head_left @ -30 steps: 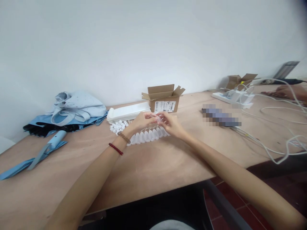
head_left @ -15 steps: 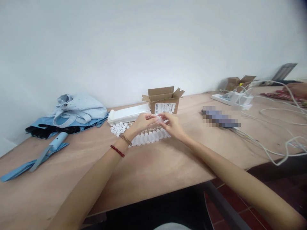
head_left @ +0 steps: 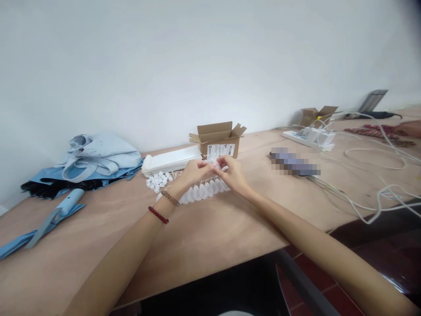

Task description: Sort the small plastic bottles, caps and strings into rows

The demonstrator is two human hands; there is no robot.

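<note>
Between the fingertips of both hands is a small translucent white piece [head_left: 213, 163], its exact kind too small to make out. My left hand [head_left: 196, 170] pinches it from the left, and my right hand [head_left: 232, 171] closes on it from the right. Just below the hands lies a row of translucent white oval pieces [head_left: 205, 190] with thin cords at their upper ends. A heap of small white plastic pieces [head_left: 158, 181] sits left of my left hand. Behind them is a stack of long white strips [head_left: 173, 159].
An open cardboard box [head_left: 219, 142] stands behind the hands. A folded umbrella [head_left: 69, 202] and a pale blue cloth bag [head_left: 101, 156] lie at left. To the right are a blurred-out dark device [head_left: 294, 163], a power strip [head_left: 309, 138], loose white cables [head_left: 368, 215] and another person's hand [head_left: 409, 129].
The whole view has shifted slightly, so things on the table appear further left. Both hands stay together at the small white piece, with the fingers slightly rearranged.
</note>
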